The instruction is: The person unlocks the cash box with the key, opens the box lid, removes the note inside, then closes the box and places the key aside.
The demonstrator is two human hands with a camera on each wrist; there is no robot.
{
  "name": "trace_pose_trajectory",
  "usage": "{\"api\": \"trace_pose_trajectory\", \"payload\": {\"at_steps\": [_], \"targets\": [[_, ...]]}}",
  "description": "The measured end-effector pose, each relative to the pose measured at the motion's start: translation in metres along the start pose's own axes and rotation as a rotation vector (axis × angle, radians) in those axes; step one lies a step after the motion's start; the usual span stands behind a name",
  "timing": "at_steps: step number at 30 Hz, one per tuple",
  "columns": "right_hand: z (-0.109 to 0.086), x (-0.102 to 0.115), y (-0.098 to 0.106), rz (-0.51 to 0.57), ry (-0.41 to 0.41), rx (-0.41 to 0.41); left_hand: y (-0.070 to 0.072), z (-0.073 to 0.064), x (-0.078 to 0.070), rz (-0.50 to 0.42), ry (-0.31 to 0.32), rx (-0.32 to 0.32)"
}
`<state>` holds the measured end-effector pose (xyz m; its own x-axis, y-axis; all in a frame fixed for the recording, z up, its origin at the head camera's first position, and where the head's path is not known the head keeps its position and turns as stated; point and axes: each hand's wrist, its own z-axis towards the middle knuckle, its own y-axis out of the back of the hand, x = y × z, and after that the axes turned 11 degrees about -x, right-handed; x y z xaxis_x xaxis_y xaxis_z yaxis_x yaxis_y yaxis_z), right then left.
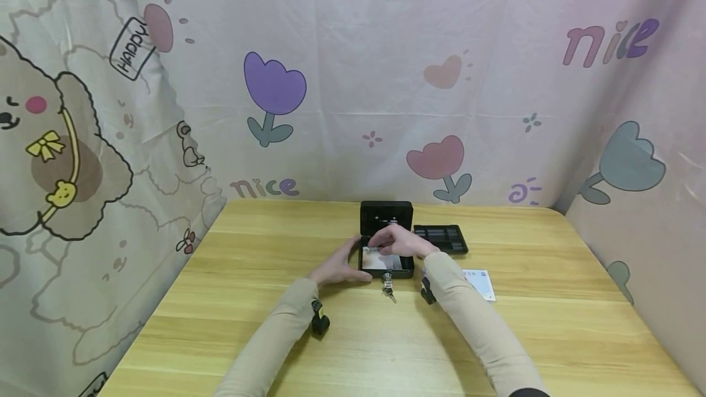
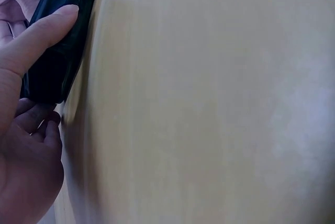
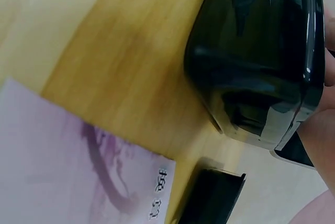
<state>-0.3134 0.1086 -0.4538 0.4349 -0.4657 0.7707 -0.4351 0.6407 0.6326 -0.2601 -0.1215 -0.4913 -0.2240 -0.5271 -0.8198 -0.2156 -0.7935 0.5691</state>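
A black cash box (image 1: 407, 273) stands on the table with its lid (image 1: 386, 208) raised at the back. A pale printed card (image 1: 379, 260) lies flat inside, and keys (image 1: 389, 291) hang from the lock at its front. My left hand (image 1: 337, 267) grips the box's left side; in the left wrist view the thumb (image 2: 49, 33) lies along the front face and the other fingers bend round the side. My right hand (image 1: 401, 241) reaches over the right wall into the box, its bent fingers at the far part of the card. The fingertips' undersides are hidden.
A black compartment tray (image 1: 455, 241) sits right of the box, partly behind my right wrist. Nearer on the right lies a printed paper card (image 1: 481, 285), partly covered by the right sleeve. A patterned cloth (image 1: 342, 78) hangs behind the wooden table (image 1: 276, 225).
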Motion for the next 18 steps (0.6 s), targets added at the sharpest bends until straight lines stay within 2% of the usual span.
{"api": "trace_pose_trajectory", "payload": {"at_steps": [8,18], "targets": [[-0.0021,0.0027,0.0036,0.028,0.006,-0.004,0.0001,-0.0005,-0.0012,0.006,0.008,0.001],[-0.003,0.0049,0.0047,0.02,0.054,-0.06,0.0001,-0.0006,-0.0012,0.008,-0.001,-0.002]]}}
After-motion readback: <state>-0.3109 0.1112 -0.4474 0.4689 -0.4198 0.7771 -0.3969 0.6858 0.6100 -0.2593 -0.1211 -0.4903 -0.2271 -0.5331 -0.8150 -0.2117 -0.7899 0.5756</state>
